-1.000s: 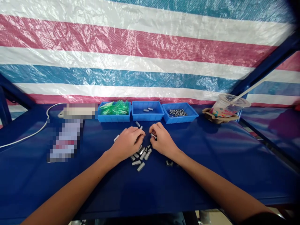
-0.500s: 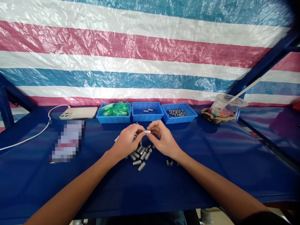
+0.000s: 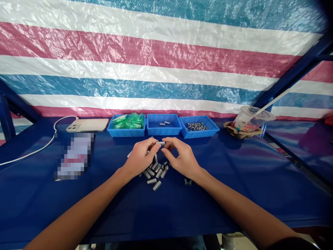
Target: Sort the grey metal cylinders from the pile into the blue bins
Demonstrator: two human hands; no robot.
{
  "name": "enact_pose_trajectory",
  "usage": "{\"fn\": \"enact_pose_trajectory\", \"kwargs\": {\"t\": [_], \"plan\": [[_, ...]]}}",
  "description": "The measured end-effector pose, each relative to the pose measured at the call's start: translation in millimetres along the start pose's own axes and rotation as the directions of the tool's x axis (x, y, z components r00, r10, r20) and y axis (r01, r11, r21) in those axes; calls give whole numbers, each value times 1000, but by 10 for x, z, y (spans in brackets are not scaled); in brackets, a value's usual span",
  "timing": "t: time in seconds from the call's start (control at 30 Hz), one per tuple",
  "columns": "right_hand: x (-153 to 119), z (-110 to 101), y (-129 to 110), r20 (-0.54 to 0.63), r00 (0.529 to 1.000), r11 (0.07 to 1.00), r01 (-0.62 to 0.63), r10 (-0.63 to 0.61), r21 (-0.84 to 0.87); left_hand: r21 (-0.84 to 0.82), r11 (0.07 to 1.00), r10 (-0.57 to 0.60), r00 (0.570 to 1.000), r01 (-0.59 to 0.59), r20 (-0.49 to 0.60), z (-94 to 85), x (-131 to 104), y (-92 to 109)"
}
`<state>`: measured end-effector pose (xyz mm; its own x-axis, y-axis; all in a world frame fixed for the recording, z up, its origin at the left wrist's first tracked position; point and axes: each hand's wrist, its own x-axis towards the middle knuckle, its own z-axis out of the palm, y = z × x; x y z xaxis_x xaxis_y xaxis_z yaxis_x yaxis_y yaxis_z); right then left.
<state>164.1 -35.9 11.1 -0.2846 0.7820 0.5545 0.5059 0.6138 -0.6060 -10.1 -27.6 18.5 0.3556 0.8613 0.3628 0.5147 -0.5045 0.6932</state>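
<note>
My left hand (image 3: pixel 142 153) pinches a small silver hex standoff (image 3: pixel 160 143) between thumb and forefinger. The standoff points sideways toward my right hand (image 3: pixel 182 157). My right thumb and forefinger are parted around its right end; the forefinger is close to that end, and whether it touches I cannot tell. Below the hands lies a loose pile of hex standoffs (image 3: pixel 156 185), partly covered by my left hand. A few dark screws (image 3: pixel 165 164) lie at the pile's right edge, and further screws (image 3: pixel 187 181) sit beneath my right wrist.
Along the back stand a blue bin of green packets (image 3: pixel 126 133), a blue bin with two standoffs (image 3: pixel 164 131) and a blue bin of small metal parts (image 3: pixel 201 133). A plastic cup (image 3: pixel 247 119) is at right; a phone (image 3: pixel 88 125), a pixelated phone-like object (image 3: pixel 74 156) and a cable (image 3: pixel 44 148) at left.
My right thumb has come away from the standoff, and the right finger and thumb have spread. The standoff stays in my left hand, slightly further from me.
</note>
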Motion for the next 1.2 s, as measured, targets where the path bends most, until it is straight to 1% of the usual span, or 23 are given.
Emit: {"fn": "enact_pose_trajectory", "kwargs": {"t": [0.1, 0.2, 0.23, 0.3, 0.37, 0.4, 0.43, 0.5, 0.53, 0.57, 0.6, 0.67, 0.7, 0.73, 0.77, 0.8, 0.87, 0.97, 1.03, 1.13, 1.2], "plan": [[20, -25, -14, -13, 994, 988, 103, -105, -116, -27, 1000, -12, 1000, 12, 24, -22, -1, 35], [155, -83, -6, -40, 983, 954, 162, -177, -252, -33, 999, -17, 1000, 17, 8, -32, -8, 58], [224, -113, 8, -58, 981, 941, 160, -185, -299, -31, 999, -19, 1000, 19, 1, -29, -11, 56], [358, -188, 51, -106, 980, 915, 116, -168, -386, -3, 1000, -19, 1000, 19, 3, -17, -17, 38], [429, -280, 108, -137, 982, 898, 55, -127, -436, 72, 997, 9, 1000, -11, 27, 3, -24, 12], [425, -327, 133, -119, 987, 901, 45, -107, -432, 122, 992, 35, 998, -41, 50, 14, -28, -1], [394, -370, 151, -70, 993, 912, 56, -92, -407, 166, 983, 66, 995, -78, 76, 23, -32, -12], [271, -428, 150, 89, 993, 942, 108, -83, -317, 225, 964, 114, 986, -139, 119, 38, -38, -27], [197, -439, 129, 186, 978, 953, 139, -91, -268, 241, 959, 121, 984, -150, 130, 44, -41, -32], [124, -435, 96, 282, 954, 959, 168, -99, -229, 249, 957, 118, 984, -148, 131, 48, -42, -36], [62, -418, 55, 376, 920, 960, 196, -110, -200, 255, 957, 107, 986, -137, 127, 51, -42, -41], [-22, -365, -32, 537, 836, 955, 242, -115, -173, 261, 959, 85, 990, -113, 117, 55, -40, -51], [-41, -338, -67, 597, 794, 951, 258, -109, -169, 262, 959, 79, 991, -106, 111, 57, -38, -56], [-48, -318, -92, 639, 763, 949, 264, -97, -171, 262, 960, 77, 991, -103, 110, 59, -36, -63], [-46, -309, -106, 661, 746, 949, 259, -80, -178, 262, 960, 76, 991, -103, 111, 61, -34, -69], [-37, -310, -108, 669, 740, 952, 250, -69, -178, 262, 959, 76, 990, -104, 116, 64, -33, -77], [-9, -345, -81, 654, 754, 965, 214, -66, -149, 263, 958, 81, 989, -113, 127, 69, -33, -91], [21, -430, 1, 605, 794, 980, 158, -55, -118, 263, 957, 89, 987, -122, 135, 74, -38, -108], [11, -469, 50, 609, 793, 976, 141, -11, -166, 262, 958, 87, 986, -121, 139, 75, -41, -111], [-30, -471, 82, 642, 765, 954, 159, 45, -256, 255, 959, 81, 985, -119, 155, 75, -42, -109], [-20, -450, 89, 636, 771, 938, 197, 31, -284, 253, 960, 82, 984, -121, 161, 76, -42, -108]]}}
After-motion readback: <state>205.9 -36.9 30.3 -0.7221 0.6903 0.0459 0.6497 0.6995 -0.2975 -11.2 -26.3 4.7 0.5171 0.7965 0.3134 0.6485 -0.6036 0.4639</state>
